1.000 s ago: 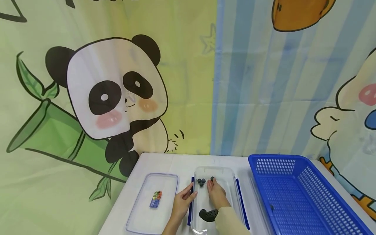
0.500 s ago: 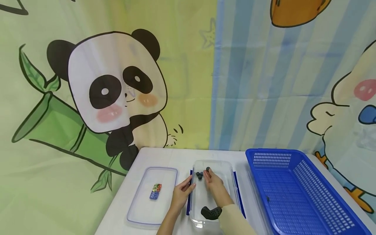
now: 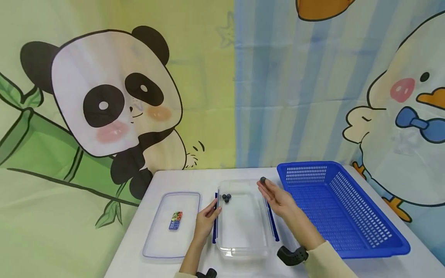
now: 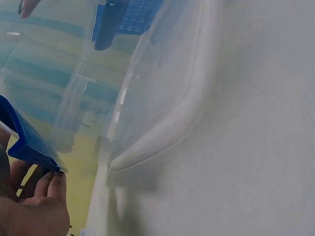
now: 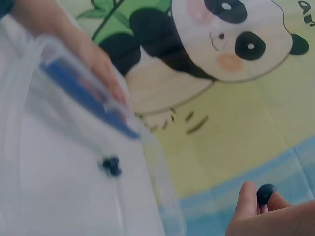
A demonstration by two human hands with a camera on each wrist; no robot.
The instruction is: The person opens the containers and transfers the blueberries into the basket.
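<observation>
My right hand point(image 3: 279, 199) pinches a blueberry point(image 5: 266, 194) between thumb and fingers, above the far right corner of a clear plastic box point(image 3: 243, 235). Inside the box, near its far left corner, 3 dark blueberries point(image 3: 226, 197) sit in a cluster; they show blurred in the right wrist view. My left hand point(image 3: 204, 222) holds the box's left side. In the left wrist view its fingers point(image 4: 56, 187) are curled at the blue side latch point(image 4: 34, 145). The box stands without its lid, and the blue latch point(image 3: 273, 224) on its right side hangs down.
A clear lid with a purple-blue rim point(image 3: 199, 199) lies left of the box, with a small fruit-printed label point(image 3: 175, 221) on it. To the right is a large blue mesh basket point(image 3: 347, 208), partly behind my right forearm. A printed curtain point(image 3: 205, 96) hangs behind the white table point(image 3: 132, 247).
My right hand has moved from inside the box up and right with the blueberry. The left hand stays at the box's left side. The head view has turned slightly right.
</observation>
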